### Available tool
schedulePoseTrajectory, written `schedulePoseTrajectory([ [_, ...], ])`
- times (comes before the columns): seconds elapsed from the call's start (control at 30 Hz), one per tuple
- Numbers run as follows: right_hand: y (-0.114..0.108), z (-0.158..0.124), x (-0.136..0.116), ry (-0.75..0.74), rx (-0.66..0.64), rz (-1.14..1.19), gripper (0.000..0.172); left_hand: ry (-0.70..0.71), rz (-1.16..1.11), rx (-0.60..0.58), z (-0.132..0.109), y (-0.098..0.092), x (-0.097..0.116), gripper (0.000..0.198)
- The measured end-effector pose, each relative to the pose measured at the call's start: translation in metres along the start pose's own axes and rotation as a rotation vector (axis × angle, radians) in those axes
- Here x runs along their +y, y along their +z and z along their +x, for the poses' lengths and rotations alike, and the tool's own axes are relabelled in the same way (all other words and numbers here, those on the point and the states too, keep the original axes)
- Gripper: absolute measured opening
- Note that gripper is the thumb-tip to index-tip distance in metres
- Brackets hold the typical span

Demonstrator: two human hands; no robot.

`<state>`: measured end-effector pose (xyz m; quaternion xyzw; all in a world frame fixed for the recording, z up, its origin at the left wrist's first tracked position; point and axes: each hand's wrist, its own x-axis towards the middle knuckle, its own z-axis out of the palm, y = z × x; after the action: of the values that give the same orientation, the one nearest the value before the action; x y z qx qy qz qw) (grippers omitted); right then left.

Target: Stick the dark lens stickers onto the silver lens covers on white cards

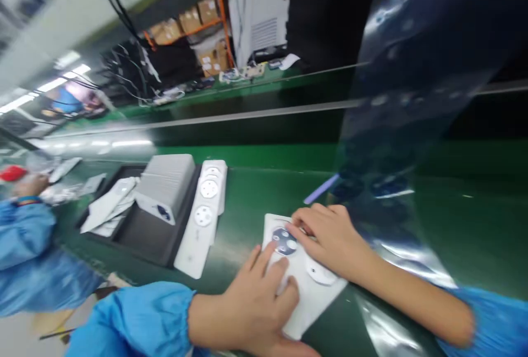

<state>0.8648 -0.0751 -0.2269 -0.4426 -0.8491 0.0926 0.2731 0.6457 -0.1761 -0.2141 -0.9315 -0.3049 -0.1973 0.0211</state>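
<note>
A white panel (311, 305) lies on the green bench beneath both hands. Near its far end is a dark round disc (284, 242) with several pale circles. My left hand (258, 299) rests on the panel with its fingers spread, the index fingertip touching the disc's near left edge. From the right, my right hand (330, 236) reaches in with curled fingers, its thumb and fingers closed at the disc's upper right edge. A rounded white piece (319, 272) lies on the panel, partly under the right forearm.
Left of the panel, a black tray (144, 241) holds a stack of grey-white strips (165, 181) and loose white pieces (109, 208). A long white panel with round discs (200, 225) leans along its edge. Clear plastic film (388, 126) hangs at right; a purple strip (322, 188) lies nearby. Another person's sleeve (25, 230) shows far left.
</note>
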Motion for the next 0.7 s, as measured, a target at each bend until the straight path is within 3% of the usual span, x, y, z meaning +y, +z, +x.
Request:
schedulePoseTrajectory([
  [0.13,0.013,-0.001,0.011,-0.047,0.045,0.019,0.052,-0.198,-0.045,-0.058,-0.004,-0.004,0.003,0.062],
  [0.23,0.019,0.0,0.014,-0.034,0.042,0.029,0.061,-0.325,-0.159,-0.072,-0.003,-0.01,-0.004,0.075],
  [0.3,0.018,0.001,0.013,-0.01,0.012,0.03,0.064,-0.327,-0.249,-0.077,-0.002,-0.014,-0.012,0.083],
  [0.4,0.014,0.001,0.012,0.016,-0.033,0.046,0.066,-0.332,-0.384,-0.074,0.001,-0.018,-0.021,0.077],
  [0.5,0.01,0.001,0.011,0.01,0.027,0.091,0.068,-0.439,-0.431,-0.03,0.003,-0.018,-0.024,0.091],
  [0.6,0.006,0.001,0.009,-0.013,0.143,0.163,0.069,-0.457,-0.331,0.074,0.003,-0.012,-0.027,0.106],
  [0.7,0.002,-0.001,0.005,-0.006,0.236,0.264,0.064,-0.335,-0.139,0.128,0.003,0.0,-0.029,0.099],
])
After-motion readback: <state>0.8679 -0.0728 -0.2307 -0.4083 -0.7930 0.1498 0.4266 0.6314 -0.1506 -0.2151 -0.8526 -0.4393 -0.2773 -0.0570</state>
